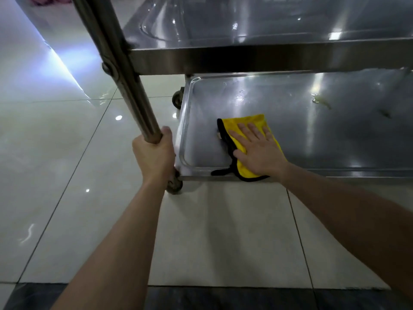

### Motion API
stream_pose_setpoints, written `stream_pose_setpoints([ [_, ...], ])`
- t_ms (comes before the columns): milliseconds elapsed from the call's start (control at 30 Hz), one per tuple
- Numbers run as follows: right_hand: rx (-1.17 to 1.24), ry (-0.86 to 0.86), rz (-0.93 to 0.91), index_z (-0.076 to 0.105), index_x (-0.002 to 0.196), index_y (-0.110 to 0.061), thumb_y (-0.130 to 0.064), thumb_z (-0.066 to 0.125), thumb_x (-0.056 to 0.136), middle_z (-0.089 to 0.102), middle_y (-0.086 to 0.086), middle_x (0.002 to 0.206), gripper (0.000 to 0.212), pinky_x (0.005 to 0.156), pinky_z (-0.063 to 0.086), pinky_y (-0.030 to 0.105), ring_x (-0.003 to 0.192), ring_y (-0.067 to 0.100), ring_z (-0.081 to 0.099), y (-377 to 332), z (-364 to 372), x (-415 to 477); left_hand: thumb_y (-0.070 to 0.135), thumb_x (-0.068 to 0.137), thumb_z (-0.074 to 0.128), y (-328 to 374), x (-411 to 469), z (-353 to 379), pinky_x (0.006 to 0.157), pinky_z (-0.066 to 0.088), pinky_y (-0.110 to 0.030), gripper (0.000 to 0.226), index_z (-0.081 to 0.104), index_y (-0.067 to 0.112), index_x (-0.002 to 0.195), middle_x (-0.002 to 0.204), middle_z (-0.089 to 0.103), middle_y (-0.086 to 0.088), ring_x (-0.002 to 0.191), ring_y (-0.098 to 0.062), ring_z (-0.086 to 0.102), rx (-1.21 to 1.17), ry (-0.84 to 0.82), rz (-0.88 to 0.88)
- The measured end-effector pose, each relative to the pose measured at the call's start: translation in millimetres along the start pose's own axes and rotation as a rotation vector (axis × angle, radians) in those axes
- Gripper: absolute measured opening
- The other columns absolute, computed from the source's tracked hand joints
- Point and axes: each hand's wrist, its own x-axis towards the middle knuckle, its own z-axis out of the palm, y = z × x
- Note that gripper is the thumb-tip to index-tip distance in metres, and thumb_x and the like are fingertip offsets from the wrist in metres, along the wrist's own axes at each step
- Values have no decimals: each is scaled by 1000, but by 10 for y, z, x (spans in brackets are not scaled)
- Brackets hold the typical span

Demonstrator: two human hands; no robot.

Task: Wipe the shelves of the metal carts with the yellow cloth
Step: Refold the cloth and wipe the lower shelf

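The left hand point(154, 153) is wrapped around the cart post point(125, 70), low down near a caster point(175, 186). The right hand point(257, 151) lies flat, fingers spread, pressing the yellow cloth point(243, 126) on the lower shelf point(312, 135), close to its front-left raised rim. The upper shelf point(268, 57) hangs over the back part. Some yellowish dirt point(321, 100) lies far right; the tiled floor point(55, 164) is around.

Head camera looks steeply down, close above the cart's lower shelf point(324, 135) and floor point(55, 153).
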Motion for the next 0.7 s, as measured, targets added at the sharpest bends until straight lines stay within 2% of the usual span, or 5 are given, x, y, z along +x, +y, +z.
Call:
stream_pose_setpoints([
  [133, 4, 47, 126, 12, 168, -49, -70, 16, 91, 7, -8, 179, 80, 131, 2, 53, 165, 21, 8, 846, -11, -450, 48, 98, 71, 32, -20, -16, 66, 59, -36, 41, 65, 13, 77, 68, 71, -7, 62, -21, 71, 48, 17, -24],
  [267, 69, 29, 189, 7, 166, -53, -76, 18, 90, 2, -11, 179, 80, 132, 3, 55, 165, 19, 4, 1201, -43, -590, 72, 80, 83, 10, -262, 10, 96, 59, -45, 71, 56, 16, 115, 115, 66, -4, 105, -21, 67, 98, 184, -89],
  [367, 80, 42, 181, 9, 166, -53, -82, 17, 89, 5, -10, 179, 82, 131, 2, 57, 165, 20, 3, 1143, -29, -577, 57, 80, 87, -148, -868, 163, 111, 48, -54, 92, 47, 11, 149, 129, 53, -5, 127, -29, 50, 355, 314, 172],
  [533, 96, 40, 169, 7, 167, -52, -91, 9, 87, -1, -9, 179, 89, 131, -3, 58, 166, 20, -1, 1121, -55, -569, 24, 97, 74, -340, -1358, 766, 114, 43, -55, 66, 51, 6, 156, 146, 53, -20, 137, -41, 49, 766, -214, 613],
  [700, 79, 107, 151, 18, 168, -46, -75, 10, 87, 10, -3, 179, 86, 130, 1, 59, 165, 24, 7, 1051, -60, -612, 23, 112, 40, -202, -1071, 1548, 125, 32, -46, 55, 35, 16, 166, 172, 37, -9, 154, -34, 39, 1047, -705, 468],
])
